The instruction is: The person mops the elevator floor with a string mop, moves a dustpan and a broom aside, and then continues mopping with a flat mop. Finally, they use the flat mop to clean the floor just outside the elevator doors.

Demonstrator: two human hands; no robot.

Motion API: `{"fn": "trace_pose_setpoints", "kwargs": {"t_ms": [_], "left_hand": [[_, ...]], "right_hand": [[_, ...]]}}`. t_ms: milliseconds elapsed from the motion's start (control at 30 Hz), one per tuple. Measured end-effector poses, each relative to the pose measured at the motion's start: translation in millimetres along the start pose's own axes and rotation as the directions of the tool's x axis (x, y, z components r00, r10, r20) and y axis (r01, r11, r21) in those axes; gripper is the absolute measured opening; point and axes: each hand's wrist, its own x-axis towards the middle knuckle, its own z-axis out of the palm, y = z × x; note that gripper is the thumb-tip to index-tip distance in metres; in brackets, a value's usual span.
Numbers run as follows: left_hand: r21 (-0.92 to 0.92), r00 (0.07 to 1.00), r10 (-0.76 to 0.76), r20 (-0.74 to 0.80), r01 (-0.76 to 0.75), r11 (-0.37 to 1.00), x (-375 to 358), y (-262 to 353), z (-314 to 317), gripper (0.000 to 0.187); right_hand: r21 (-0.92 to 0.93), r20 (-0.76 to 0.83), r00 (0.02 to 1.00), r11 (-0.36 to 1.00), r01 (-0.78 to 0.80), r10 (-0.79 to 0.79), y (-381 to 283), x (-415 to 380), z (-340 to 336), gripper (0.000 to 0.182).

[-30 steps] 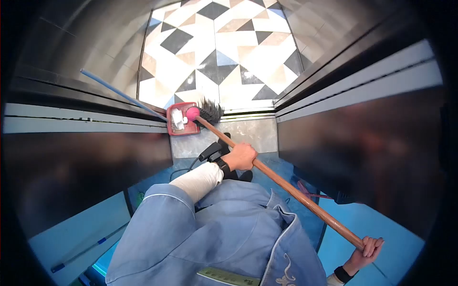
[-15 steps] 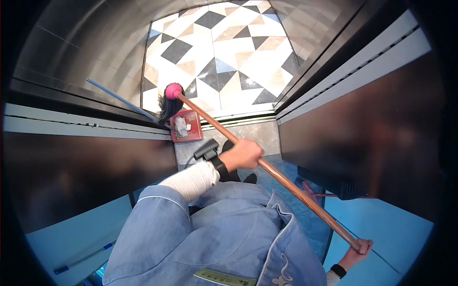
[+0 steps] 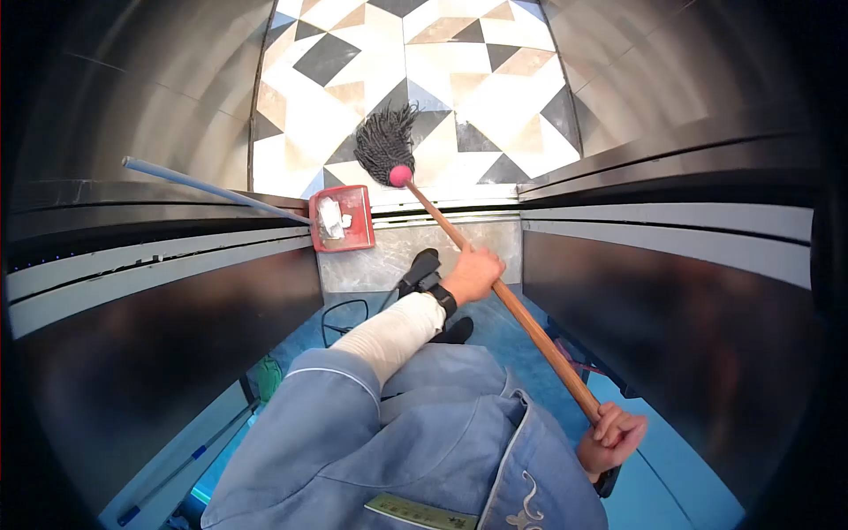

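I hold a broom by its long wooden handle (image 3: 530,327). My left hand (image 3: 473,274) grips the handle at about mid-length. Lower down, my right hand (image 3: 611,439) is closed around the handle's near end. The broom's black bristle head (image 3: 385,141), with a pink collar, rests out on the patterned tile floor (image 3: 459,79) beyond the doorway. A red dustpan (image 3: 340,218) with white scraps of litter in it lies on the threshold, just left of the broom handle. The dustpan's blue handle (image 3: 212,187) slants up to the left.
Dark metal door panels (image 3: 671,291) stand close on both sides, leaving a narrow gap ahead. A grey threshold strip (image 3: 495,243) crosses the gap. The floor under me is blue (image 3: 680,477). A black cable (image 3: 340,314) loops near my foot. A blue-tipped pole (image 3: 185,468) lies at lower left.
The broom head swung from left of the dustpan out to the right onto the tiles. My right hand rose and moved inward along with the handle. The dustpan stayed put.
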Motion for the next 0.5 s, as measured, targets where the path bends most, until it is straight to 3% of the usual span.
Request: {"fn": "trace_pose_setpoints", "kwargs": {"t_ms": [33, 100, 167, 233, 367, 400, 433, 500], "left_hand": [[-0.012, 1.0, -0.014, 0.001, 0.014, 1.0, 3, -2, 2, 0.012], [-0.2, 0.99, -0.116, 0.081, 0.13, 0.971, 2, -4, 5, 0.011], [-0.242, 0.99, -0.105, 0.093, 0.125, 0.962, -5, -8, 2, 0.012], [-0.264, 0.997, -0.078, 0.024, 0.082, 0.961, -10, -17, -3, 0.01], [-0.284, 0.991, -0.105, -0.083, 0.078, 0.956, 7, -50, 24, 0.007], [-0.273, 0.976, -0.112, -0.189, 0.057, 0.96, 15, -61, 25, 0.005], [-0.259, 0.948, -0.119, -0.296, 0.04, 0.965, 19, -66, 27, 0.004], [-0.302, 0.942, -0.113, -0.316, 0.013, 0.953, 16, -65, 17, 0.003]], "right_hand": [[-0.068, 0.118, 0.992, 0.996, 0.062, -0.054, 5, 2, 14, 0.034], [-0.133, 0.195, 0.98, 0.988, 0.073, -0.046, -1, 1, 21, 0.034], [-0.189, 0.263, 0.963, 0.976, 0.106, -0.053, -8, -2, 24, 0.034], [-0.123, 0.415, 0.908, 0.986, 0.109, -0.048, -7, -5, 29, 0.031], [-0.075, 0.538, 0.839, 0.988, 0.135, -0.073, 18, 7, 39, 0.031], [-0.115, 0.444, 0.878, 0.961, 0.252, -0.177, 29, 9, 48, 0.032], [-0.121, 0.448, 0.876, 0.958, 0.259, -0.181, 30, 12, 58, 0.032], [-0.099, 0.318, 0.939, 0.98, 0.17, -0.131, 27, 19, 70, 0.032]]}}
